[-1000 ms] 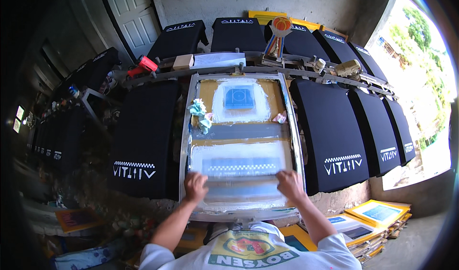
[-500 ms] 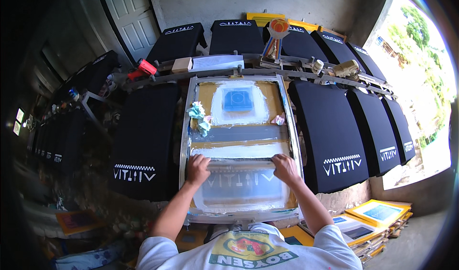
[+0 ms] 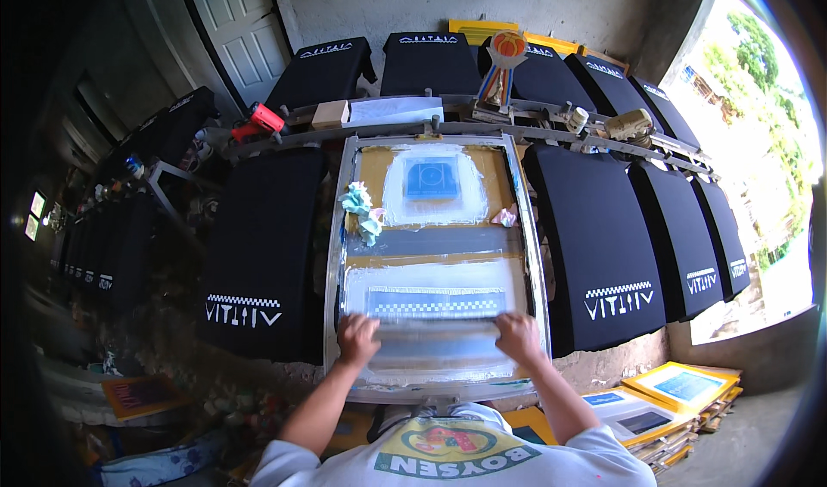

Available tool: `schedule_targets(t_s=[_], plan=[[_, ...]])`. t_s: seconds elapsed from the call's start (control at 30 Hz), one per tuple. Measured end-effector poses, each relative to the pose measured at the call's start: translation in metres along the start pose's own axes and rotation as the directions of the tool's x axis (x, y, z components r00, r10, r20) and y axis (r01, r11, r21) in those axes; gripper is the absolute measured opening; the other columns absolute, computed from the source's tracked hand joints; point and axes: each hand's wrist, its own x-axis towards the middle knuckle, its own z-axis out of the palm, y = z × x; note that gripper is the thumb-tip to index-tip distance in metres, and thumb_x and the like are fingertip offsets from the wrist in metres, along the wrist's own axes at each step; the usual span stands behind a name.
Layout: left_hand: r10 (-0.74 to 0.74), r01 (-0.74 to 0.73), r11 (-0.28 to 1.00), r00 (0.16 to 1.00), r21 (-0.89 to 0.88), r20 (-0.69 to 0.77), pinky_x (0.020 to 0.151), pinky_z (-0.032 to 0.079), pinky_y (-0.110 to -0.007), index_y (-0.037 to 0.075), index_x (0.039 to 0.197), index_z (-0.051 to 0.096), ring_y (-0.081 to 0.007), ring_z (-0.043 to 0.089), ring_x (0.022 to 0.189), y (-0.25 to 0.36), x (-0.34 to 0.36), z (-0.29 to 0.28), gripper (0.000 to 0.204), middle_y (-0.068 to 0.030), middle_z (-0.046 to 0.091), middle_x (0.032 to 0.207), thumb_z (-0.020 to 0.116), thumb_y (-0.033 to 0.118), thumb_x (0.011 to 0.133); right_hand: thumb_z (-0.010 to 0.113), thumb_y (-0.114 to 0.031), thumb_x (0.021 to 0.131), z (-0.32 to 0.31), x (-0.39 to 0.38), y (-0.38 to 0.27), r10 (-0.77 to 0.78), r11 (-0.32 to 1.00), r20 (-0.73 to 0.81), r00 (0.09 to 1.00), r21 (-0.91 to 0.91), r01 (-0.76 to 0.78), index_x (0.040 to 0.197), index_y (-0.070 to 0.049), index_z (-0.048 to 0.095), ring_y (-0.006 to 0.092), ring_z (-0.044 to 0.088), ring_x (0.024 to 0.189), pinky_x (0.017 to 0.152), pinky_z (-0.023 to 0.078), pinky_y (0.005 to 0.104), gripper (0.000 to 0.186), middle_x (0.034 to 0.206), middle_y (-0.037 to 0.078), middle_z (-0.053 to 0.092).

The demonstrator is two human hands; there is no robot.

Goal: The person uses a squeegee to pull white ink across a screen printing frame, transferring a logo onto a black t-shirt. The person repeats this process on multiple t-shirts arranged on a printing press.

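A metal-framed printing screen [image 3: 525, 211] lies before me, coated with white ink around a checkered band [image 3: 435, 306] and a blue square [image 3: 432, 177]. My left hand [image 3: 359, 340] and my right hand [image 3: 517, 336] are closed on either end of a squeegee [image 3: 435, 323], which lies across the screen just below the band and is slightly blurred. Crumpled pale-green paper [image 3: 357, 199] sits on the screen's upper left, crumpled pink paper [image 3: 505, 217] on its right side.
Printed black shirts on boards flank the screen [image 3: 254, 237] [image 3: 590, 237] and line the back [image 3: 426, 73]. A rail holds a red tool [image 3: 258, 121], a wooden block [image 3: 330, 115] and a trophy [image 3: 504, 69]. Yellow screens [image 3: 680, 383] are stacked lower right, beside a bright opening [image 3: 749, 185].
Half a second ago both hands and the squeegee were higher on the screen; they have moved back down toward my body, uncovering the checkered band again.
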Motion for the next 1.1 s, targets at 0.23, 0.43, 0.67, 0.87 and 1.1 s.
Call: schedule_targets(t_s=[0.23,0.43,0.67,0.87,1.1], plan=[[-0.019,0.027,0.998,0.986,-0.048,0.163,0.067,0.049,-0.041,0.007,0.072,0.065,-0.0296,0.063,0.072,0.038,-0.05,-0.044,0.018,-0.0091,0.062,0.072,0.068,-0.004,0.058,0.064,0.0,0.07,-0.025,-0.062,-0.014,-0.107,0.994,0.175,0.979,0.045,0.1,0.089,-0.007,0.072,0.0253,0.073,0.079,0.063,0.06,0.0393,0.022,0.086,0.01,0.074],[0.09,-0.09,0.996,0.994,0.001,-0.065,0.069,0.05,-0.043,0.007,0.075,0.065,-0.0321,0.063,0.075,-0.02,0.052,0.004,0.019,-0.0099,0.061,0.073,0.065,-0.006,0.061,0.056,0.006,0.079,-0.022,0.055,0.008,-0.016,0.994,0.098,0.995,-0.106,0.026,0.089,-0.006,0.073,0.0213,0.068,0.064,0.054,0.057,0.0359,0.022,0.085,0.012,0.073],[0.082,-0.082,0.997,0.996,0.016,-0.023,0.068,0.047,-0.041,0.006,0.078,0.066,-0.0294,0.062,0.074,-0.016,0.01,0.012,0.016,-0.0085,0.063,0.076,0.067,-0.006,0.066,0.062,0.003,0.079,0.006,0.023,0.009,-0.043,0.996,0.007,0.999,-0.083,0.043,0.104,-0.007,0.072,0.0253,0.07,0.1,0.083,0.059,0.0374,0.029,0.105,0.01,0.073],[0.046,-0.038,0.995,0.995,-0.093,0.083,0.063,0.047,-0.039,0.006,0.074,0.067,-0.0258,0.061,0.067,0.051,-0.074,-0.052,0.013,-0.0075,0.063,0.071,0.071,-0.002,0.065,0.068,-0.003,0.067,-0.013,-0.108,-0.029,-0.145,0.989,-0.031,0.989,-0.003,0.145,0.098,-0.007,0.071,0.0255,0.072,0.092,0.077,0.061,0.0394,0.032,0.097,0.008,0.073],[0.089,-0.088,0.996,0.996,-0.033,0.017,0.064,0.05,-0.042,0.006,0.075,0.066,-0.0308,0.063,0.068,-0.006,0.022,-0.006,0.021,-0.0102,0.062,0.068,0.063,-0.008,0.059,0.057,0.001,0.075,-0.03,0.016,0.004,-0.052,0.995,0.114,0.992,-0.079,0.061,0.088,-0.009,0.074,0.0246,0.072,0.081,0.069,0.06,0.0392,0.023,0.086,0.009,0.073]])
